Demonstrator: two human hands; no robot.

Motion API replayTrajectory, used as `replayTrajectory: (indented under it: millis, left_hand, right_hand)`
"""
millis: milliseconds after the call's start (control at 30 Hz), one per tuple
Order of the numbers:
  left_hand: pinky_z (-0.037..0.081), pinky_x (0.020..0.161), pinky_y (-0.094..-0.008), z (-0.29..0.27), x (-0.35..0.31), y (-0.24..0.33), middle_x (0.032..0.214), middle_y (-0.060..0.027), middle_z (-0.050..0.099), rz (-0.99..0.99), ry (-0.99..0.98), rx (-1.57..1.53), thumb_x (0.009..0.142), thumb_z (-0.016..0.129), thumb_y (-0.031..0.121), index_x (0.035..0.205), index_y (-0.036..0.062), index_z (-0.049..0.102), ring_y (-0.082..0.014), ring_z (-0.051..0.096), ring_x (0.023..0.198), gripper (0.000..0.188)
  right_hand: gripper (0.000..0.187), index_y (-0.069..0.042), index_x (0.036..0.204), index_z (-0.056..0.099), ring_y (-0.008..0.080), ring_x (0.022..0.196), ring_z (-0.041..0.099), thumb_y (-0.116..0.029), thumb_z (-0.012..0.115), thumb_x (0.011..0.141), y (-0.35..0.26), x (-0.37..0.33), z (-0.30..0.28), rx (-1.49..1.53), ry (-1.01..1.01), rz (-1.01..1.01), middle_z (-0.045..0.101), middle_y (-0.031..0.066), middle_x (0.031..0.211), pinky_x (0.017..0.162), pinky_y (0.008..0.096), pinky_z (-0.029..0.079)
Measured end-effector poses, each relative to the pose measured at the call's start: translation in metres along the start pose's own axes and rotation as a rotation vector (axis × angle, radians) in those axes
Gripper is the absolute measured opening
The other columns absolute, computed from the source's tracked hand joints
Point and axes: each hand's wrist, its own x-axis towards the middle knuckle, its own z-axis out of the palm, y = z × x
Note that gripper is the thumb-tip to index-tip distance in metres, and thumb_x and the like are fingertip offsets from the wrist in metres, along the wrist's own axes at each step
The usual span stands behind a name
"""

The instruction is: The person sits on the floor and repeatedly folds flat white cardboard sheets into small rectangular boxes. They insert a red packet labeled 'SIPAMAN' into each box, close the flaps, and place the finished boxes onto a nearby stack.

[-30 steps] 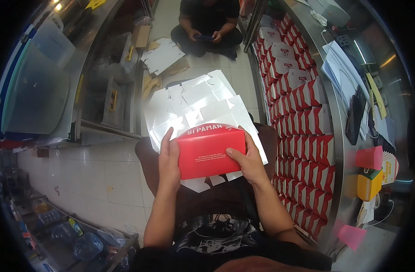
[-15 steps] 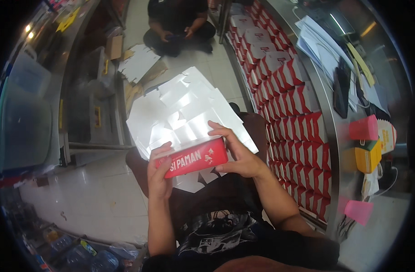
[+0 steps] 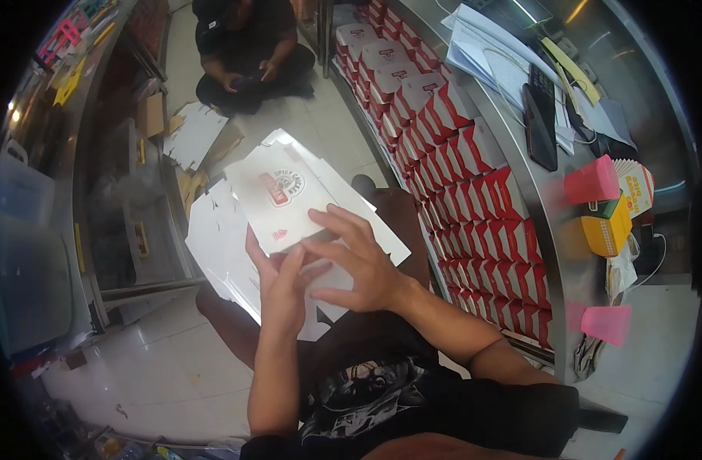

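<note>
A white cardboard food box (image 3: 283,184) with red and dark print on its lid is held over my lap, its lid facing up and its far end tilted away. My left hand (image 3: 280,272) is closed on the box's near end. My right hand (image 3: 366,264) has its fingers apart, with fingertips at the box's near right corner and the thumb off it. Beneath the box, flat white cardboard blanks (image 3: 217,238) lie in a stack across my legs. The box's underside and far side are hidden.
Stacked red and white boxes (image 3: 473,207) fill the shelf at right. The metal counter above holds a black phone (image 3: 540,126), papers (image 3: 485,57), pink cups (image 3: 592,180) and a yellow box (image 3: 605,230). Another person (image 3: 251,57) sits ahead near cardboard pieces (image 3: 197,134). Plastic bins (image 3: 32,261) stand left.
The box has turned from showing its red side to showing its white lid. My left hand has shifted to its near end, and the right hand's fingers have loosened and spread.
</note>
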Motion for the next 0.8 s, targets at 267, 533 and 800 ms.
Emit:
replayTrajectory:
  millis: [267, 533, 800]
  left_hand:
    - [0.049, 0.099, -0.0471, 0.043, 0.159, -0.024, 0.126, -0.0214, 0.067, 0.136, -0.264, 0.946, 0.1, 0.063, 0.03, 0.108, 0.0, 0.072, -0.0369, 0.064, 0.111, 0.032]
    - [0.037, 0.114, -0.0526, 0.008, 0.227, -0.041, 0.148, -0.0274, 0.054, 0.405, -0.063, 1.645, 0.095, 0.069, 0.031, 0.138, -0.0008, 0.06, -0.0449, 0.047, 0.14, 0.054]
    - [0.019, 0.125, -0.0593, -0.038, 0.237, -0.072, 0.167, -0.0295, 0.028, 0.35, 0.01, 1.822, 0.093, 0.064, 0.037, 0.159, 0.0038, 0.042, -0.0506, 0.023, 0.155, 0.078]
  right_hand:
    - [0.078, 0.0, 0.162, 0.025, 0.0262, 0.132, 0.06, -0.014, 0.068, 0.099, 0.099, 0.008, -0.01, 0.378, -0.047, 0.512, 0.063, 0.0208, 0.14, 0.108, 0.0408, 0.049]
    - [0.035, -0.005, 0.129, 0.061, 0.0145, 0.077, 0.07, -0.031, 0.061, 0.106, 0.242, -0.017, -0.056, 0.824, 0.432, 1.319, 0.071, 0.0086, 0.098, 0.065, 0.0317, 0.059]
    - [0.066, 0.001, 0.141, 0.05, 0.0409, 0.113, 0.067, -0.032, 0.077, 0.09, 0.466, 0.026, 0.02, 0.089, -0.149, 1.212, 0.068, 0.0223, 0.12, 0.103, 0.0468, 0.053]
